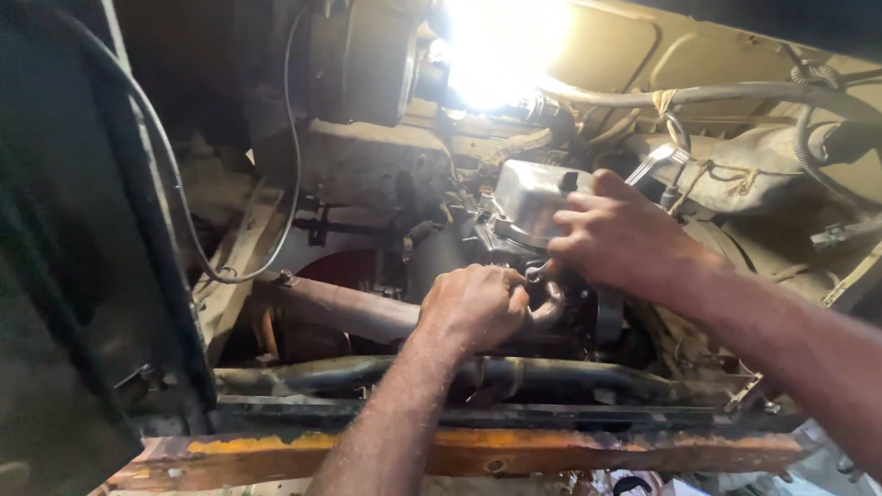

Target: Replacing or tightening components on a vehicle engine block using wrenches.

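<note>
at the far left, a dark, dusty metal panel (64, 276) fills the edge of the view, with a thin black cable (175, 197) looping down beside it. to its right a rusty brown round pipe (344, 310) slants toward the middle, and nearer to us runs a flat steel bar with flaking orange paint (478, 452).

in the middle, the person's left hand (473, 303) is closed into a fist around something small just beside a curved, dull grey metal pipe elbow (551, 308); what the fingers hold is hidden inside the fist. just right of it, the right hand (620, 239) is curled with its fingers closed over the lower edge of a shiny, dented, rounded silver metal cover (531, 197) on the greasy engine block. a bright chrome wrench end (657, 158) shows just beyond that hand; whether the hand grips it cannot be told.

it looks wise to keep the right hand steadying the part while the left turns in short, firm strokes, since the grimy surfaces could let a tool slip.

farther right lie a grey rubber hose (735, 92) and a beige cloth-wrapped bundle tied with string (763, 165). a glaring work lamp (496, 46) shines from the far top.
</note>
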